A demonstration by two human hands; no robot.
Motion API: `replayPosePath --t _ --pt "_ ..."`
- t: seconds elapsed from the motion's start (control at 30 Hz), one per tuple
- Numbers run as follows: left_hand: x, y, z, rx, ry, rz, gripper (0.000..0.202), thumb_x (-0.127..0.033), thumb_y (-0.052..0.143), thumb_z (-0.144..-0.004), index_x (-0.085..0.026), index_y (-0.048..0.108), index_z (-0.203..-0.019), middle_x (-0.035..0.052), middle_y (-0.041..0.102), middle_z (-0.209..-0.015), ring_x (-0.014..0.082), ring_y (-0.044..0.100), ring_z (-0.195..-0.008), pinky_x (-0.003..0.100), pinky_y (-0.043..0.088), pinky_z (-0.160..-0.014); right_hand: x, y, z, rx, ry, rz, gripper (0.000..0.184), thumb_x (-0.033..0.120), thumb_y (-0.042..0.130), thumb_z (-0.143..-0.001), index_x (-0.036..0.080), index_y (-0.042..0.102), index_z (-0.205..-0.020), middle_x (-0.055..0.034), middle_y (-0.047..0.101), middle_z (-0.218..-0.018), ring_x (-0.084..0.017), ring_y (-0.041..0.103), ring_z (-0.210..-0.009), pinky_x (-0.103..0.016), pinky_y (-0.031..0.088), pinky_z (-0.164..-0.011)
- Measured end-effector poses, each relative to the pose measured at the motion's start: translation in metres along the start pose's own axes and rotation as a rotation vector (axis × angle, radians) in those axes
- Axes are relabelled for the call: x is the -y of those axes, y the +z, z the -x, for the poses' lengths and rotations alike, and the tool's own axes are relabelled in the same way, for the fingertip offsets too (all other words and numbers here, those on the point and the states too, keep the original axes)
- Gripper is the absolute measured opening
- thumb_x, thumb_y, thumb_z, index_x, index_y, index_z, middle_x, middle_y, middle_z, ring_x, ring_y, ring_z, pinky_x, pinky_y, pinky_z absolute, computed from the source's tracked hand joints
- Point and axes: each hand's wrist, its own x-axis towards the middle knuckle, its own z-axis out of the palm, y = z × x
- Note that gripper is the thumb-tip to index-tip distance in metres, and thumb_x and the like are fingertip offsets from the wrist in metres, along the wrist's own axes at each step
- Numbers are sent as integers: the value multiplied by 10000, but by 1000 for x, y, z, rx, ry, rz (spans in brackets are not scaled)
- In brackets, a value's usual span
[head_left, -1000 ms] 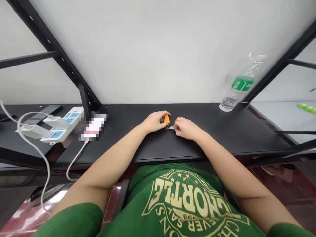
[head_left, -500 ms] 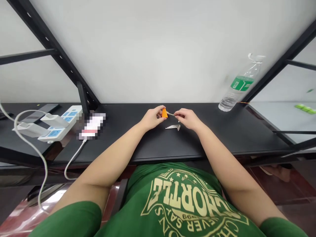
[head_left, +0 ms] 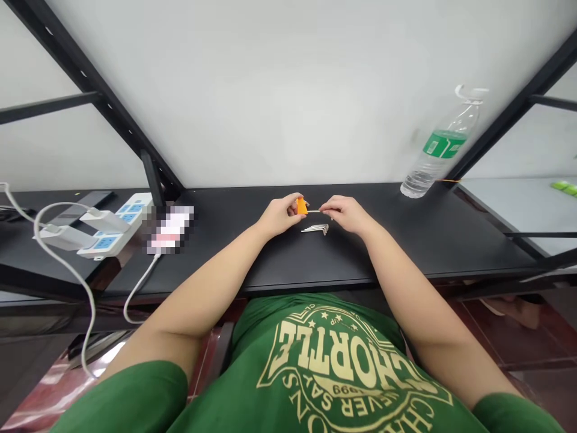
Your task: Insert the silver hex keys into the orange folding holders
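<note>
My left hand (head_left: 276, 216) pinches a small orange hex key holder (head_left: 302, 206) between thumb and fingers. From the right, my right hand (head_left: 350, 215) grips a thin L-shaped hex key (head_left: 314, 211), whose long arm points at the holder. Whether its tip is inside the holder or only touching it, I cannot tell. A short metallic bit shows at the holder's upper right edge. Just below my hands, several silver hex keys (head_left: 317, 228) lie side by side on the black table (head_left: 297, 264).
A water bottle with a green label (head_left: 444, 144) stands at the back right. On the left are a blurred-out phone (head_left: 170, 230) on a white cable and a power strip (head_left: 118, 225) with plugged-in chargers. Black shelf posts (head_left: 153, 177) rise at both sides, with a white wall behind.
My right hand has shifted slightly right, and the hex key in it now lies more level. The orange holder has turned a little in my left hand. The view has moved slightly.
</note>
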Motion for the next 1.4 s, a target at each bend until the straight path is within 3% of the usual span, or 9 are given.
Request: replayPosePath --t 0.13,0.27,0.37,0.5,0.57,0.67,0.83,1.1,1.4 --pt "-5 2 0 63 39 -91 464 -349 725 -857 -247 653 -1304 0 744 -952 170 681 -812 319 564 -848 3 10 -3 12 66 -100 169 224 652 -931 217 813 -984 -61 767 -1024 -200 693 -899 -365 550 -899" --pt "-12 4 -1 37 115 -292 389 -330 746 -857 -246 678 -1230 75 759 -1115 268 698 -1035 403 541 -976 8 33 -10 40 241 -493 190 277 699 -868 205 701 -1044 -30 718 -899 -165 653 -739 -327 562 -730" --pt "-16 6 0 58 109 -347 405 -342 756 -855 -241 670 -1238 89 760 -1118 296 702 -1069 421 543 -977 11 42 -13 28 260 -643 203 317 656 -885 221 630 -1062 -4 671 -829 -157 635 -697 -303 547 -666" --pt "-18 6 3 34 21 -234 549 -258 707 -865 -248 557 -1393 53 771 -1128 229 748 -952 352 572 -900 10 26 -7 -58 109 -305 120 232 600 -857 218 653 -964 -20 658 -887 -180 633 -762 -334 540 -745" --pt "-16 6 3 3 -3 -199 605 -197 680 -860 -250 501 -1436 46 777 -1124 213 754 -926 342 573 -911 9 13 -1 66 -15 -46 89 163 624 -791 209 675 -848 -38 657 -930 -192 622 -817 -348 521 -817" --pt "-10 6 3 -13 -20 -184 615 -154 663 -849 -245 478 -1428 50 782 -1088 227 756 -950 353 568 -937 12 3 5 221 -36 157 96 145 649 -792 209 710 -832 -43 668 -987 -195 622 -849 -370 484 -886" --pt "1 7 1 9 -64 -196 612 -186 684 -836 -241 481 -1412 63 776 -1070 258 751 -940 372 567 -885 24 12 5 370 -20 327 82 151 664 -858 209 709 -822 -49 673 -1002 -222 632 -928 -445 412 -990" --pt "5 9 0 27 -47 -212 612 -195 659 -868 -217 530 -1465 83 777 -1112 268 755 -1003 390 578 -949 14 14 3 239 -11 222 100 111 661 -807 211 660 -820 -37 704 -908 -187 620 -806 -309 454 -753" --pt "4 9 1 27 -1 -131 528 -246 684 -838 -250 669 -1365 30 794 -1141 194 757 -917 324 596 -926 13 3 4 133 145 -30 98 128 632 -803 209 677 -836 15 752 -752 -153 657 -691 -269 460 -692"
